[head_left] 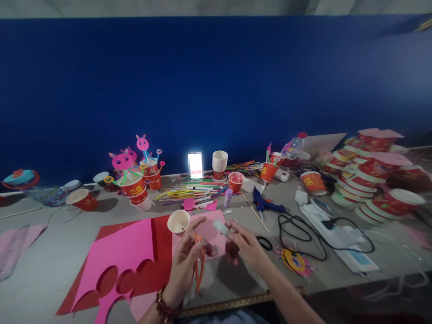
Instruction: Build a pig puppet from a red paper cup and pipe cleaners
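Observation:
My left hand (189, 256), with a beaded bracelet at the wrist, pinches a folded orange pipe cleaner (199, 274) that hangs down below the fingers. To its right, my right hand (245, 243) grips a small pale, whitish object (221, 227) by one end; it is blurred and I cannot make out what it is. Both hands are above a light pink sheet (214, 220) near the table's front edge. A white-rimmed paper cup (178, 222) stands just behind my left hand. The hands are apart.
Cut pink paper (124, 247) lies on red paper at left. Pipe cleaners (189, 191) and a purple glue stick (228, 198) lie behind. At right are a blue glue gun (266, 204), black cable, a power strip (354, 256) and stacked red cups (364, 175). Pink-faced cup figures (130, 180) stand back left.

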Demonstrator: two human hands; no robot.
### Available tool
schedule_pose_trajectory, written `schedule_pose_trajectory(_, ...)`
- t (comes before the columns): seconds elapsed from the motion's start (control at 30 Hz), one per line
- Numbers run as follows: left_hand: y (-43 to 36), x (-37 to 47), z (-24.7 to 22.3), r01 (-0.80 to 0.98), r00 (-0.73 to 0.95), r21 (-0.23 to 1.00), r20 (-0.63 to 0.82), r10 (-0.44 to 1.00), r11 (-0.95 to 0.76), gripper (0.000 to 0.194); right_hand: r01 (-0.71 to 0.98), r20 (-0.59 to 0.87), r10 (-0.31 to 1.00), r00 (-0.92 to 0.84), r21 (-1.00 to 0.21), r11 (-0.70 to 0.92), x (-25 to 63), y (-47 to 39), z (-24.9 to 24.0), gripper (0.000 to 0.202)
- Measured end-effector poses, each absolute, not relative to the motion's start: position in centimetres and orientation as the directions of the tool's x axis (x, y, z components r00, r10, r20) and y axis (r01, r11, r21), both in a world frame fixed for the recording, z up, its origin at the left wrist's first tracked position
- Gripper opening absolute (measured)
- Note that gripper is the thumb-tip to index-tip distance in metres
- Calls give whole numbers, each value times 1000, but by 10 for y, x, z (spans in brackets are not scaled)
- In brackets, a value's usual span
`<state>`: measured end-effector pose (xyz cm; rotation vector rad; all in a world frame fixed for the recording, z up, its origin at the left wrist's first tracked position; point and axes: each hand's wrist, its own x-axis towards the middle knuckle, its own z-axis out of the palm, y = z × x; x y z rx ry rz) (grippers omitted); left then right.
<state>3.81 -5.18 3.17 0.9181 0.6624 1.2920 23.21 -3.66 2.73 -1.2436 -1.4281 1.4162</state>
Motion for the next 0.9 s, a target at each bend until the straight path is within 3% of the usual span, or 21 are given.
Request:
schedule_pose_trajectory(0.03,-51,38,32,-519,182,853,55,982,48,16,326,-65,986,-151,-945,-13,244,-31,24,31)
schedule_pose_trajectory(0.1,-50,39,32,-540,191,837,22,981,86,20,768,31,999,-37,-639,48,266,-19,16,31)
schedule_pose_trajectory(0.2,-49,41,28,-559,204,820,-6,979,121,24,880,63,996,57,-474,-21,291,-4,7,26)
schedule_pose_trajectory(0.4,-49,44,24,-599,230,785,-19,973,158,29,909,94,991,100,-414,-52,292,-3,10,25)
schedule_pose_trajectory(0.5,-49,44,24,-598,238,787,-5,971,150,31,826,118,993,-7,-559,72,272,-19,26,29)
schedule_pose_trajectory(0.57,-50,44,25,-574,237,808,4,972,136,32,523,151,981,-125,-830,195,254,-31,39,30)
schedule_pose_trajectory(0.63,-51,45,26,-535,220,837,11,975,112,33,273,168,972,-164,-939,208,237,-42,49,27)
schedule_pose_trajectory(0.77,-54,46,27,-460,176,887,43,983,43,33,57,147,960,-237,-985,164,213,-50,60,19)
schedule_pose_trajectory(0.9,-56,45,25,-421,147,907,74,986,-5,32,-76,88,958,-273,-995,70,205,-49,58,25)
